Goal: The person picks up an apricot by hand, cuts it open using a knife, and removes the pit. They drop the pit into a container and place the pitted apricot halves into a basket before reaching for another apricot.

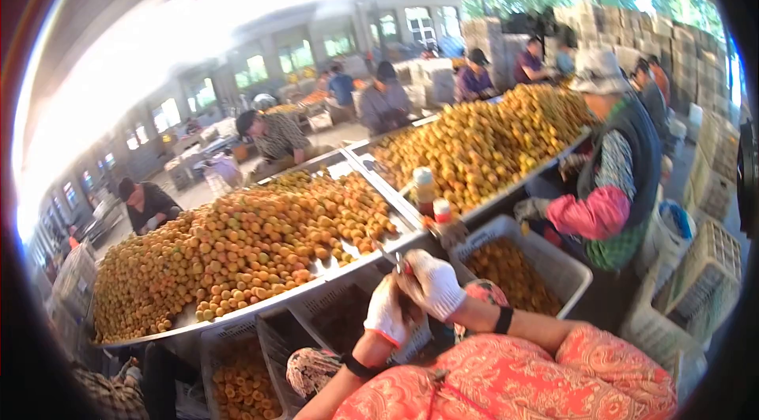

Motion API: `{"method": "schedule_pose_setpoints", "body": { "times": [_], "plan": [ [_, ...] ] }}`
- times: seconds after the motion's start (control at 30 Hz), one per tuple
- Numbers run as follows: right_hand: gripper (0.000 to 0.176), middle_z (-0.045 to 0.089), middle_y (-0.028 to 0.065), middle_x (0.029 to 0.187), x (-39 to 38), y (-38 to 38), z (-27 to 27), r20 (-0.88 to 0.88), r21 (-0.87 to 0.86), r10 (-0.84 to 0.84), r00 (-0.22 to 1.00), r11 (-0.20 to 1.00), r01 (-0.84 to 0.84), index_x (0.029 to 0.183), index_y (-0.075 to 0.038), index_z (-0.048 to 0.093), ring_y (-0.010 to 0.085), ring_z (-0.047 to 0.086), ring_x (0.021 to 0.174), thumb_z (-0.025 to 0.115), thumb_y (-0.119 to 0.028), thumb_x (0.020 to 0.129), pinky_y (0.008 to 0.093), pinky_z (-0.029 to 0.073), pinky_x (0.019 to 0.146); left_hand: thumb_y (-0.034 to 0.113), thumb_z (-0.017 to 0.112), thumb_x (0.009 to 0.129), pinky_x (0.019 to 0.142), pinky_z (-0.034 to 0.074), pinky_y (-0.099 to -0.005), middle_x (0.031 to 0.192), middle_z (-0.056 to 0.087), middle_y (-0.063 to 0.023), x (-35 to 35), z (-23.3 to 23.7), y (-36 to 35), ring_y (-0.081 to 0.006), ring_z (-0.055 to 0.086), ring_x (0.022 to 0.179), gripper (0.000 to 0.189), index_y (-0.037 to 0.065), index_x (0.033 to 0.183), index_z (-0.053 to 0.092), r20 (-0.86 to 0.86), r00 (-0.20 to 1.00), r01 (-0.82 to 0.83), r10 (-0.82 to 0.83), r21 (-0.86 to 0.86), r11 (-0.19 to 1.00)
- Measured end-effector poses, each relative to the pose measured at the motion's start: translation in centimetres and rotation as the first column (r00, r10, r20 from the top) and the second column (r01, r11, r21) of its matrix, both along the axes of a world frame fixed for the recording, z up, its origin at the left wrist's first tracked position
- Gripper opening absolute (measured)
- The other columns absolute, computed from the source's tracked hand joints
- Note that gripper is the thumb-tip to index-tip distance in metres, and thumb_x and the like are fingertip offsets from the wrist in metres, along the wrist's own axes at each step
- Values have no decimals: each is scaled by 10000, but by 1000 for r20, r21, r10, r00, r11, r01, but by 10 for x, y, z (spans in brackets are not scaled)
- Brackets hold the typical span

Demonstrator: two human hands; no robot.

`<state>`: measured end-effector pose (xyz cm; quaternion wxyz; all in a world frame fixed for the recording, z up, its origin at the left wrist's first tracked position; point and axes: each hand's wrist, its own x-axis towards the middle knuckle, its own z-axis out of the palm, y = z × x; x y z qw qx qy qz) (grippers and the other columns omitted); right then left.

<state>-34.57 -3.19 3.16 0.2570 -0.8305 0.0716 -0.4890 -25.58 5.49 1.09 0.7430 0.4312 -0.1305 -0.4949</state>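
Observation:
Both my hands wear white knit gloves and meet in front of my lap, below the metal table edge. My right hand (433,285) is closed, and a thin pointed metal tool (390,256) shows at its fingertips beside a small red spot. Whether that is a knife is too small to tell. Just below and touching it, my left hand (389,311) is curled closed. What lies within its fingers is hidden. Beyond the hands, a big heap of orange-yellow fruit, like apricots (261,238), covers the table.
Crates of fruit pieces stand below the table: one at right (514,274), one at left (241,388). Two bottles (424,183) (443,212) stand at the table edge. A co-worker in a hat (613,159) sits to the right; several people work across the table. Stacked crates (704,278) line the right.

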Motion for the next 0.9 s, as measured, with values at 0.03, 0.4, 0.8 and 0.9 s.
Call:
{"method": "schedule_pose_setpoints", "body": {
  "times": [0.03, 0.4, 0.8, 0.9],
  "plan": [
    [247, 603, 181, 827, -3, 2, 6, -70, -29, 16, 997, 999, -18, 935, -59, 572, 415, 621, 753, 722, -244, 869, 442, 492, 620, 374, 516, 981, 375, 357, -285, 642, 583, 11, 12, -15, -1, -153, 508, 428, 219, 182, 903, 586, -78, 996, 35, -37, -34, 999],
    [101, 560, 85, 735, 39, -10, -33, -56, 480, 284, 957, 849, -223, 888, -13, 573, 98, 506, 718, 634, -84, 926, 308, 477, 645, 307, 533, 986, 433, 425, -281, 775, 623, -45, 47, -37, 20, -168, 552, 511, 224, 101, 1037, 603, -189, 979, 54, -71, -93, 994],
    [151, 634, 41, 711, 62, 1, -35, -15, 741, 343, 939, 635, -219, 910, 3, 646, 72, 563, 667, 677, -144, 922, 262, 475, 609, 414, 535, 992, 555, 462, -306, 878, 658, -66, 71, -48, 32, -197, 605, 688, 331, 95, 998, 621, -401, 914, 12, -59, -117, 993],
    [147, 649, 11, 758, 60, -6, -42, 125, 805, 314, 941, 522, -281, 919, 8, 666, 48, 558, 697, 684, -137, 919, 241, 470, 608, 404, 563, 980, 577, 450, -308, 915, 637, -89, 70, -49, 41, -210, 599, 719, 357, 57, 1048, 603, -291, 956, 1, -34, -113, 994]
  ]
}}
